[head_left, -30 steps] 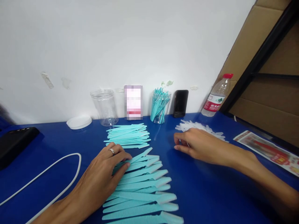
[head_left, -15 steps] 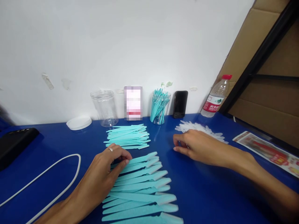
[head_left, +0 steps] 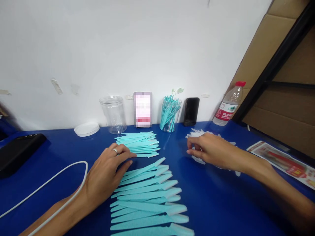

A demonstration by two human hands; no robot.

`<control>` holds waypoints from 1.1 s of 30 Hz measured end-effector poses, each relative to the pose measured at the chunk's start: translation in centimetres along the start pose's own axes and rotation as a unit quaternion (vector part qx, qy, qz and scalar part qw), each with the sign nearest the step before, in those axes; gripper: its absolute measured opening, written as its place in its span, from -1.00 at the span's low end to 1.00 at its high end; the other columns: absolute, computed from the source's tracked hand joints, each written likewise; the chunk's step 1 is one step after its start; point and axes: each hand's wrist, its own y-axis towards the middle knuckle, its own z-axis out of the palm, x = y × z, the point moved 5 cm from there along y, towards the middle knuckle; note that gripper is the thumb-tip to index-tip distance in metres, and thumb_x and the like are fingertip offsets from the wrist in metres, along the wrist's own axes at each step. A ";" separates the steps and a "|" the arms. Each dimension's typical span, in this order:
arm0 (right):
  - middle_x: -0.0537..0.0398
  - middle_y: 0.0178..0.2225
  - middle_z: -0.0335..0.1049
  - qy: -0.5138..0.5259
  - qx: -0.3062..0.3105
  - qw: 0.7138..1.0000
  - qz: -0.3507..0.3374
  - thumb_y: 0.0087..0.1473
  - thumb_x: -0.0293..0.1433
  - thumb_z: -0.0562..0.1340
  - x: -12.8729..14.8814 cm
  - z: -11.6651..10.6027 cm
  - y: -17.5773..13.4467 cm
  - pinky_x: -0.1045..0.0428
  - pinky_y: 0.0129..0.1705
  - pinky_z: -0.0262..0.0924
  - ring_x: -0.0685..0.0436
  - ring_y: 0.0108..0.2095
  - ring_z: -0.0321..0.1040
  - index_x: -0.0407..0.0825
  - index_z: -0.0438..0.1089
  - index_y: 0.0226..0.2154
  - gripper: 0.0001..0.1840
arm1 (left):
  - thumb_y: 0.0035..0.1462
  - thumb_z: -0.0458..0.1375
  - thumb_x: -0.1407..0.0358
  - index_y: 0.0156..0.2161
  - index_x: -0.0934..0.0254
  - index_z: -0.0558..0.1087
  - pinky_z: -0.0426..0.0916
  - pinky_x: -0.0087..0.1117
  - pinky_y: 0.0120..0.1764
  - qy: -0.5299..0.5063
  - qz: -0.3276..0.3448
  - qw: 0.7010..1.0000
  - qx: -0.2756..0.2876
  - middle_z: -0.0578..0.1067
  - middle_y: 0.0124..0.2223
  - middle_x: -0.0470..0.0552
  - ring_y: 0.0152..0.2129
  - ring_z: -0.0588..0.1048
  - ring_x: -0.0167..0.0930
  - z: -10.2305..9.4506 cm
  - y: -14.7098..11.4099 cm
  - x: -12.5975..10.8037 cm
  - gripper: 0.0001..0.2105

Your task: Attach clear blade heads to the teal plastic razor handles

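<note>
Turquoise sticks (head_left: 150, 196) lie in a row on the blue table (head_left: 221, 206), under and right of the left hand (head_left: 107, 170), palm down, thumb and forefinger parted. The right hand (head_left: 209, 147) curls over white pieces (head_left: 194, 132); whether it pinches one, I can't tell.

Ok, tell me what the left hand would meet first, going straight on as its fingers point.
Most likely the rear pile of teal sticks: the left hand points that way, close to its nearest stick, though depth is hard to judge.
</note>
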 end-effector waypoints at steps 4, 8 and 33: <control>0.07 -0.40 0.52 -0.016 0.018 0.999 0.029 0.20 -0.28 0.22 -0.6 -0.7 -0.3 0.04 -0.44 0.02 -0.17 -0.36 0.42 0.06 0.47 -0.33 -0.86 | 0.33 0.01 0.26 -0.11 0.13 0.54 0.27 -0.20 -0.19 0.026 0.004 1.000 -0.012 0.51 -0.20 0.00 -0.24 0.38 -0.23 0.2 0.2 1.9 -0.76; 0.05 -0.36 0.54 -0.023 0.043 0.998 0.046 0.14 -0.29 0.25 -1.1 -0.7 -0.7 0.05 -0.44 0.05 -0.18 -0.34 0.45 0.06 0.50 -0.30 -0.88 | 0.28 0.03 0.20 -0.18 0.13 0.52 0.24 -0.16 -0.13 0.027 0.002 0.999 -0.034 0.51 -0.24 -0.02 -0.29 0.42 -0.24 0.6 0.2 2.8 -0.79; 0.08 -0.38 0.50 0.464 -0.027 0.886 0.005 0.11 -0.32 0.26 4.6 -0.3 -0.1 0.09 -0.48 0.24 -0.06 -0.43 0.38 -0.02 0.37 -0.32 -0.89 | 0.43 -0.17 0.21 -0.28 0.15 0.24 0.25 -0.38 -0.39 -0.037 -0.037 0.998 -0.032 0.37 -0.42 -0.15 -0.52 0.34 -0.40 -1.5 -0.6 -1.3 -0.76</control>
